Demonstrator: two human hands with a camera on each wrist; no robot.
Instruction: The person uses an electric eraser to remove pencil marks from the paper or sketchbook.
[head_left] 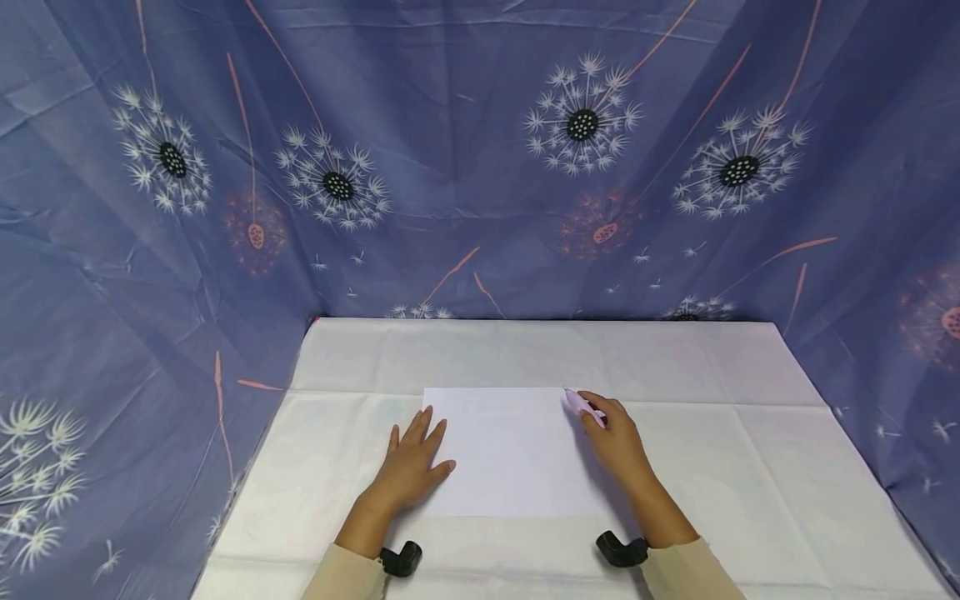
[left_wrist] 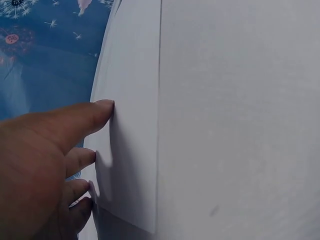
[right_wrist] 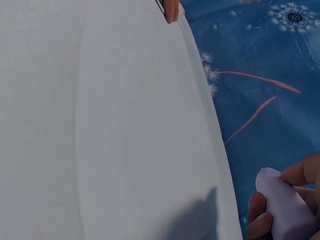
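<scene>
A plain white sheet of paper (head_left: 510, 458) lies flat in the middle of the white-covered table. My left hand (head_left: 411, 471) rests with spread fingers over its left edge, the thumb reaching onto the sheet; in the left wrist view the thumb (left_wrist: 95, 114) and fingertips touch the paper (left_wrist: 135, 150). Near the sheet's upper right corner, my right hand (head_left: 618, 437) grips a slim lilac tool (head_left: 582, 406), its narrow tip pointing to that corner. The right wrist view shows the tool's smooth, rounded lilac body (right_wrist: 287, 207) between thumb and curled fingers; its exact kind I cannot tell.
A creased white cloth (head_left: 720, 467) covers the table. Behind it and at both sides hangs a blue curtain (head_left: 465, 167) with a dandelion print. Each wrist carries a black curved mount, one at the left wrist (head_left: 402, 559) and one at the right wrist (head_left: 621, 550).
</scene>
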